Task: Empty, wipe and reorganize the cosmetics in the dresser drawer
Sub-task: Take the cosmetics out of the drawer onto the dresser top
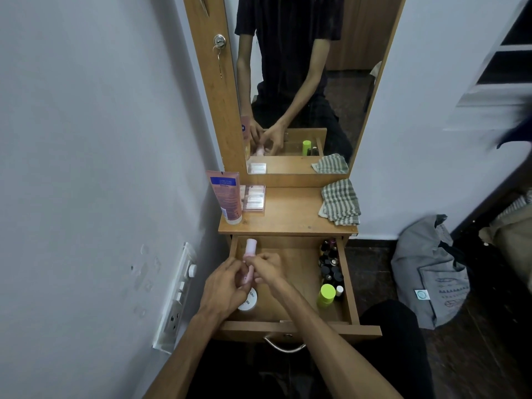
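Note:
The wooden dresser drawer (pixel 349 289) is pulled open below the dresser top. Both hands meet over its left side on a pale pink bottle (pixel 250 249) that stands upright. My left hand (pixel 223 286) wraps its lower part and my right hand (pixel 267 267) pinches it from the right. A white round jar (pixel 250 302) lies partly under my left hand. Several small dark bottles (pixel 329 264) line the drawer's right wall, with a lime-green capped bottle (pixel 326 295) and a small white-capped bottle (pixel 339 290) at the front.
On the dresser top (pixel 290 217) stand a pink tube (pixel 227 197), a clear box of small items (pixel 253 197) and a folded striped cloth (pixel 341 201). A mirror (pixel 302 82) rises behind. The wall with a switchboard (pixel 180 295) is left; a grey bag (pixel 429 272) lies right.

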A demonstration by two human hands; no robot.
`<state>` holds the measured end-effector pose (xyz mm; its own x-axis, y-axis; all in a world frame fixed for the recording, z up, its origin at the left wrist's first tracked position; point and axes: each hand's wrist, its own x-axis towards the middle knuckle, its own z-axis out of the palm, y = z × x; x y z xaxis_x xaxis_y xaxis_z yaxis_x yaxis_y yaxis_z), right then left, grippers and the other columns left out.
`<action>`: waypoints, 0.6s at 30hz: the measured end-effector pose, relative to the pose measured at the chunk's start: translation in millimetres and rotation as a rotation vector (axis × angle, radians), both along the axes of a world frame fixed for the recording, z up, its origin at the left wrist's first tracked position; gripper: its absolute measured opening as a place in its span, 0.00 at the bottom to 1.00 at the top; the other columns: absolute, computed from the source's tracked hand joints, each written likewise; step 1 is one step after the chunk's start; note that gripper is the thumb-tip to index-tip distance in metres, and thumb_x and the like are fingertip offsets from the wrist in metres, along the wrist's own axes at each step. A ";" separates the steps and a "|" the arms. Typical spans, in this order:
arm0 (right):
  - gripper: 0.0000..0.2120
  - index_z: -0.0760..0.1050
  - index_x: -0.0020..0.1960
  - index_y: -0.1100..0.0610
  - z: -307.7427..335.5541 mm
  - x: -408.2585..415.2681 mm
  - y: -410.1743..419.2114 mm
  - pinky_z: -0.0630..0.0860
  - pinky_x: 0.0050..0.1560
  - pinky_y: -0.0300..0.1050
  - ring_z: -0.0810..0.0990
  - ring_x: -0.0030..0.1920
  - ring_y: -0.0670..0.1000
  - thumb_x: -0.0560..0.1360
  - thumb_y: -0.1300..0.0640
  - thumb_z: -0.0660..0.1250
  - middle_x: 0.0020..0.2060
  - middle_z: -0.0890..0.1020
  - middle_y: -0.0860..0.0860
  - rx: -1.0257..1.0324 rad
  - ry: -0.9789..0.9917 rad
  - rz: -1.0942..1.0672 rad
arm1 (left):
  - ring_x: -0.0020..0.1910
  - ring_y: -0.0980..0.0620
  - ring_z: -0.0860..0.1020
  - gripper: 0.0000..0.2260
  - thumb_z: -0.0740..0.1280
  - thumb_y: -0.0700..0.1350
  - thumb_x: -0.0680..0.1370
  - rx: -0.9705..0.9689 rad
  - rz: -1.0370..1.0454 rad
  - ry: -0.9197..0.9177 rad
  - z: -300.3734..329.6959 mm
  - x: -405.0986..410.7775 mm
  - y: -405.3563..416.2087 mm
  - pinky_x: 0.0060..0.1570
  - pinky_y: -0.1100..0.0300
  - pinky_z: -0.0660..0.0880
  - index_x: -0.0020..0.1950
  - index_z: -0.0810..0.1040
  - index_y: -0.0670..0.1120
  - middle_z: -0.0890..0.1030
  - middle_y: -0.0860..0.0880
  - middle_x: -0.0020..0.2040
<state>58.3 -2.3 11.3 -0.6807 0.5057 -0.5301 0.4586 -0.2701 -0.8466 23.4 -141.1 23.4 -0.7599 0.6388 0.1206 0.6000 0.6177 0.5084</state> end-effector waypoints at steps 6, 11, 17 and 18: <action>0.16 0.82 0.50 0.54 17.9 5.5 12.4 0.86 0.46 0.50 0.88 0.42 0.50 0.68 0.46 0.77 0.42 0.88 0.50 0.174 0.118 0.007 | 0.40 0.57 0.80 0.09 0.77 0.48 0.72 0.321 0.130 -0.214 15.3 5.9 8.4 0.40 0.65 0.77 0.43 0.77 0.55 0.80 0.57 0.40; 0.20 0.82 0.55 0.49 42.7 -10.2 26.1 0.86 0.47 0.56 0.88 0.40 0.48 0.65 0.46 0.75 0.41 0.88 0.48 0.356 0.243 0.063 | 0.40 0.57 0.83 0.09 0.77 0.40 0.70 0.526 0.240 -0.321 31.4 -11.9 32.6 0.45 0.60 0.81 0.46 0.82 0.51 0.84 0.54 0.39; 0.15 0.84 0.51 0.50 66.9 -38.5 47.8 0.85 0.47 0.52 0.86 0.40 0.46 0.65 0.49 0.76 0.41 0.87 0.47 0.524 0.268 0.084 | 0.41 0.56 0.83 0.09 0.73 0.35 0.72 0.590 0.300 -0.297 42.9 -42.6 63.0 0.46 0.62 0.81 0.51 0.84 0.45 0.85 0.51 0.41; 0.14 0.84 0.52 0.51 67.5 -42.6 51.4 0.85 0.47 0.50 0.86 0.40 0.45 0.67 0.51 0.77 0.41 0.87 0.46 0.540 0.260 0.084 | 0.41 0.55 0.83 0.08 0.73 0.36 0.73 0.589 0.311 -0.286 43.3 -47.2 66.7 0.45 0.62 0.81 0.50 0.84 0.45 0.85 0.50 0.41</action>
